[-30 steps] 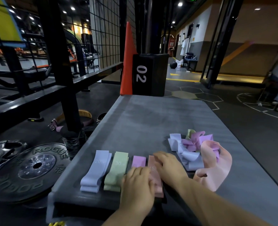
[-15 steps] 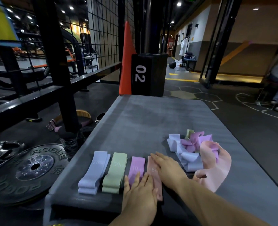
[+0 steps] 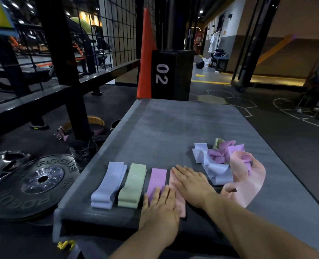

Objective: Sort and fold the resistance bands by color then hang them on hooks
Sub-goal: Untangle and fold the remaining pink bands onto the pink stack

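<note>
- A grey padded platform (image 3: 173, 128) holds four folded stretchy resistance bands in a row near its front edge. From left to right they are a folded lavender band (image 3: 108, 186), a folded pale green band (image 3: 133, 186), a folded purple band (image 3: 157, 179) and a folded salmon-pink band (image 3: 182, 206).
- The left hand (image 3: 159, 208) lies flat with straight fingers over the near ends of the purple and pink bands (gripping nothing).
- The right hand (image 3: 191, 184), also flat and gripping nothing, presses on the pink band's far half.
- Just to its right sits a tangled heap of unsorted bands (image 3: 218, 161).
- A black round weight plate (image 3: 33, 186) lies on the floor to the left.
</note>
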The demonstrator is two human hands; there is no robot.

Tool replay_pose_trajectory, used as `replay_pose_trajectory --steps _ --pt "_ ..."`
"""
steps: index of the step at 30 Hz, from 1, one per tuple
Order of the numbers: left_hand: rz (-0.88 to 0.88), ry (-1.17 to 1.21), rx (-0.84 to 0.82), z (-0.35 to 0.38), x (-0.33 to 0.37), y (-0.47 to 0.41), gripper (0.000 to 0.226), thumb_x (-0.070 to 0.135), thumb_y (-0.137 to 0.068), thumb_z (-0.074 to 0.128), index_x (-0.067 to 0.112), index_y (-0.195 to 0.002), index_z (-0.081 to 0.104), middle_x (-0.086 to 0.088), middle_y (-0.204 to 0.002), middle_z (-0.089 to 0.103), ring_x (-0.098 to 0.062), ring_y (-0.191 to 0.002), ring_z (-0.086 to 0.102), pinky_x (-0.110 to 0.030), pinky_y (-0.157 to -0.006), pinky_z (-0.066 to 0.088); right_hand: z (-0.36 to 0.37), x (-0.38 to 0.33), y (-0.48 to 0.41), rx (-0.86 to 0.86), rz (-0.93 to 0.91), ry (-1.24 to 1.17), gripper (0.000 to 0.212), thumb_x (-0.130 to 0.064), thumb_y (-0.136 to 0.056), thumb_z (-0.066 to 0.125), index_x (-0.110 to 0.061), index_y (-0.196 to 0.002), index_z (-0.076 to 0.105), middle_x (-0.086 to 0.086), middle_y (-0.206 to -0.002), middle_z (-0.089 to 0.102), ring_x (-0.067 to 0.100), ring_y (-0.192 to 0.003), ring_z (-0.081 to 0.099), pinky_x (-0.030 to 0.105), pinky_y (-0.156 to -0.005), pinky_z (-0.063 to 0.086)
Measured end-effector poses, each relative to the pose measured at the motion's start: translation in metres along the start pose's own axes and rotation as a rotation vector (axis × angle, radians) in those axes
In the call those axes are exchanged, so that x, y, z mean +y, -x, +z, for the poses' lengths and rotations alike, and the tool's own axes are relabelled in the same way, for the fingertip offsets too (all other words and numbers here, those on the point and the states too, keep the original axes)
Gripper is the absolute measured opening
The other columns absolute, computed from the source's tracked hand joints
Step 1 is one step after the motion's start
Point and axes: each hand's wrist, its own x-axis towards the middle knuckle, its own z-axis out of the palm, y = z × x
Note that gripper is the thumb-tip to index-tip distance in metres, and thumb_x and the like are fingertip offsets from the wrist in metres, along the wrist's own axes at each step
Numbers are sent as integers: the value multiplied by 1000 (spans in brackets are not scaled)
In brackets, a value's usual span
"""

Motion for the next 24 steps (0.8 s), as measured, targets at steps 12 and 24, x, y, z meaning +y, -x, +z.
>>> replay_pose_trajectory --steps 12,24 --pt "-24 8 -62 0 1 4 100 49 -57 -26 26 -152 -9 12 -160 -12 -17 -147 -16 -42 -116 -11 3 2 -1 -31 -5 -11 54 -45 -103 15 -31 -154 6 -13 -162 1 8 -148 -2 33 -117 4" --pt "-30 -11 -72 3 1 5 97 48 -59 -26 25 -152 -9 13 -160 -12 -17 -147 -15 -42 -115 -12 6 2 -2 -26 1 -13 53 -45 -103 14 -32 -154 5 -14 -161 0 6 -148 -3 32 -117 3"
